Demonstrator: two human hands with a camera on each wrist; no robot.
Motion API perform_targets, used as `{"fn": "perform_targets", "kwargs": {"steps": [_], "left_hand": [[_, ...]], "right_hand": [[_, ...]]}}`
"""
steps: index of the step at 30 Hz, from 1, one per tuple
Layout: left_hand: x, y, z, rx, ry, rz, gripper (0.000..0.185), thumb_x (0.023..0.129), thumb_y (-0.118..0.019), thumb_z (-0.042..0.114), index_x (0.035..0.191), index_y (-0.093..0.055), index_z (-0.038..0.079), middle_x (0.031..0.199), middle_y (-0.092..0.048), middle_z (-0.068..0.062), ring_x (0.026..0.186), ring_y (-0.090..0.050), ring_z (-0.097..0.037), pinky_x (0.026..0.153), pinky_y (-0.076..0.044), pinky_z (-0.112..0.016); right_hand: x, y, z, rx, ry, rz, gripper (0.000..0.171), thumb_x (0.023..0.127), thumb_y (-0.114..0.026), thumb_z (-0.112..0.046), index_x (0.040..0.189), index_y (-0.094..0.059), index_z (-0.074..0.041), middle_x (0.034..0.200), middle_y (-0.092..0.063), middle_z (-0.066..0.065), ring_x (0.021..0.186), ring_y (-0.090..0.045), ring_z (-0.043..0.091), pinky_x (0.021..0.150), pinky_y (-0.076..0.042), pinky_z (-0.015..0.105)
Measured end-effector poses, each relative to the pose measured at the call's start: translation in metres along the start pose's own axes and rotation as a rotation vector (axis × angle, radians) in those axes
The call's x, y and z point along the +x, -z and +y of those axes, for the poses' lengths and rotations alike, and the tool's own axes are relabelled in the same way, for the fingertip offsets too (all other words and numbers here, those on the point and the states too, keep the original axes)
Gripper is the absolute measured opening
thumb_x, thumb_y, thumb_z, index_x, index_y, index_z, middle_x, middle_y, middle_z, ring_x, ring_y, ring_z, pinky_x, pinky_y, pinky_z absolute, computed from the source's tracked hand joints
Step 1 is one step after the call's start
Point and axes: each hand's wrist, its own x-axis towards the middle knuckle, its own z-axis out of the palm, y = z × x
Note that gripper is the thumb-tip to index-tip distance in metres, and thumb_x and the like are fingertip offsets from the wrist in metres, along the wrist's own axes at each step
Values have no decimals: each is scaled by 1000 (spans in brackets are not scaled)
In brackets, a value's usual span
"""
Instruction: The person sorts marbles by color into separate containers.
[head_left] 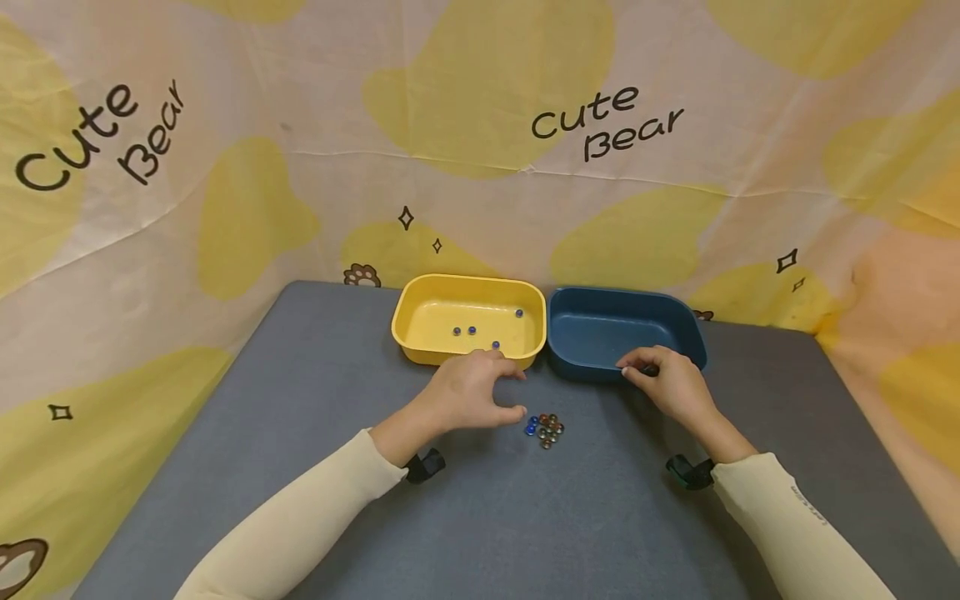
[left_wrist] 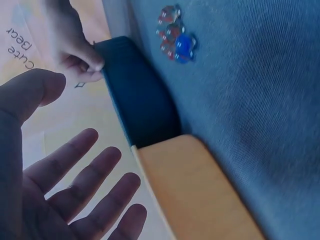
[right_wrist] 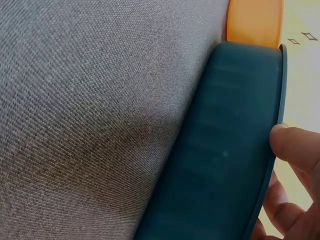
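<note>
Cloth wall behind, yellow blobs, words "Cute Bear" [head_left: 606,123] twice. Gray table [head_left: 300,467]. Yellow tub [head_left: 468,320] far middle, few small beads inside. Blue tub [head_left: 622,332] touching its right side. Left hand [head_left: 472,392] hovers near yellow tub, fingers spread, holds nothing. Bead pile [head_left: 545,429] on table just right of it. Right hand [head_left: 671,383] at blue tub's near rim, fingertips bunched together; bead between them, cannot tell.

Grey table mat [head_left: 300,500], cream and yellow "Cute Bear" backdrop cloth [head_left: 480,108] behind and beside it

Blue tray [head_left: 600,333] upright beside marbles [head_left: 545,428]
</note>
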Motion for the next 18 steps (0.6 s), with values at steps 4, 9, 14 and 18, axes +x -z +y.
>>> {"fn": "perform_targets", "kwargs": {"steps": [4,9,14,18], "left_hand": [[-3,-10,1,-22,13,-29,36,69,-61,50,97,-61,28,91,-59,14,82,-55,-3,64,-44,-22],[-5,-24,2,-61,30,-55,38,69,-61,50,100,-61,27,94,-61,9,82,-56,-7,61,-43,-23],[-7,-35,3,-79,44,-73,40,69,-61,50,101,-62,27,95,-61,8,82,-55,-6,62,-43,-24],[-8,-44,3,-102,52,-88,38,68,-63,49,100,-62,28,94,-62,9,81,-56,-6,61,-43,-23]], "right_hand": [[-1,-1,-1,2,-4,1,12,82,-59,-27,92,-66,-23,91,-60,-2,75,-54,14,61,-41,29],[-2,0,-1,1,-12,-2,12,82,-59,-27,92,-66,-24,90,-59,-3,74,-54,14,60,-40,29],[-3,-1,-1,9,-18,-5,13,83,-58,-28,92,-66,-24,93,-59,-3,77,-55,15,63,-41,30],[-3,-1,-2,9,-18,-3,12,83,-58,-29,91,-66,-25,93,-60,-3,78,-55,15,64,-42,31]]}}
